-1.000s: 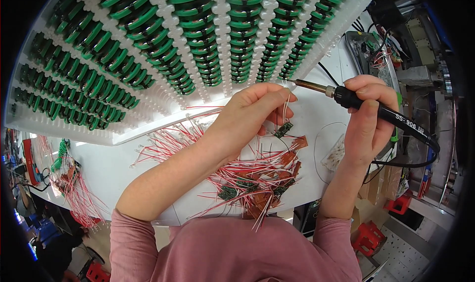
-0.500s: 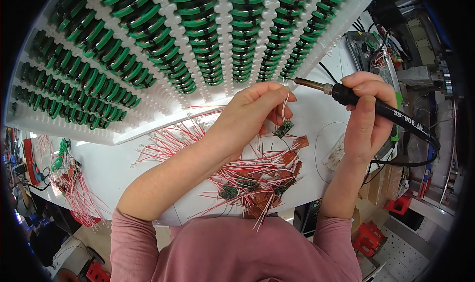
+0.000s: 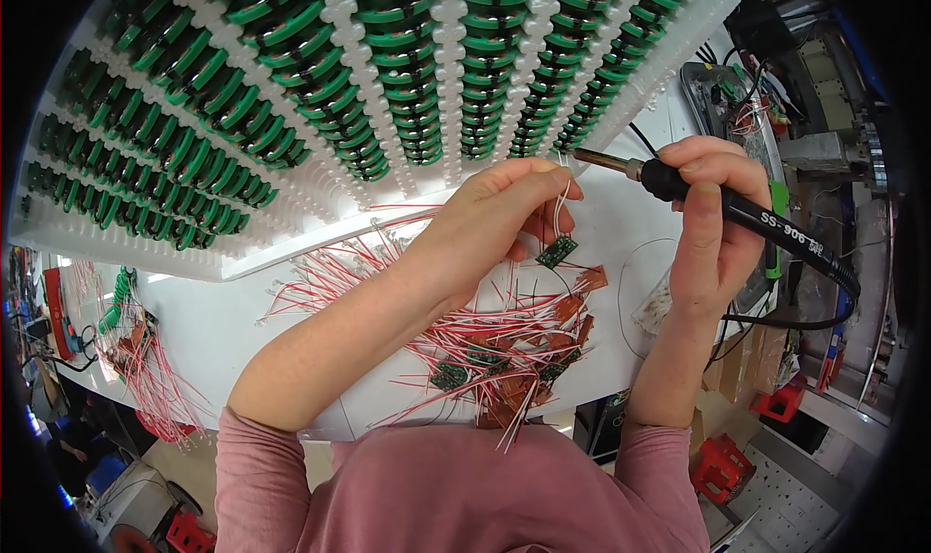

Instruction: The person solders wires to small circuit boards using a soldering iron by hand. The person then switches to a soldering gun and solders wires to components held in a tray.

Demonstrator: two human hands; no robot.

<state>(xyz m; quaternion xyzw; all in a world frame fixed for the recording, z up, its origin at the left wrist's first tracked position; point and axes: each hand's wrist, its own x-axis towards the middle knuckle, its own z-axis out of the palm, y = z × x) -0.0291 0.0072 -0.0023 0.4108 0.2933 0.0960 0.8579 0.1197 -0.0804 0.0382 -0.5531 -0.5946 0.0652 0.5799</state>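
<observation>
Head view, left fingers (image 3: 555,177) seemingly pinching leads (image 3: 565,202), right (image 3: 705,209) gripping soldering iron (image 3: 661,178), tray (image 3: 669,60) beyond wire heap (image 3: 470,344)

Electronics workshop: soldering iron (image 3: 664,178), circuit boards (image 3: 556,252), wires (image 3: 465,334)

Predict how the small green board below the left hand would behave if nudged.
The green board looks small and flat, so it is probably light and stiff. Thin, bent wires run from it to the left hand, so it would likely swing.
</observation>
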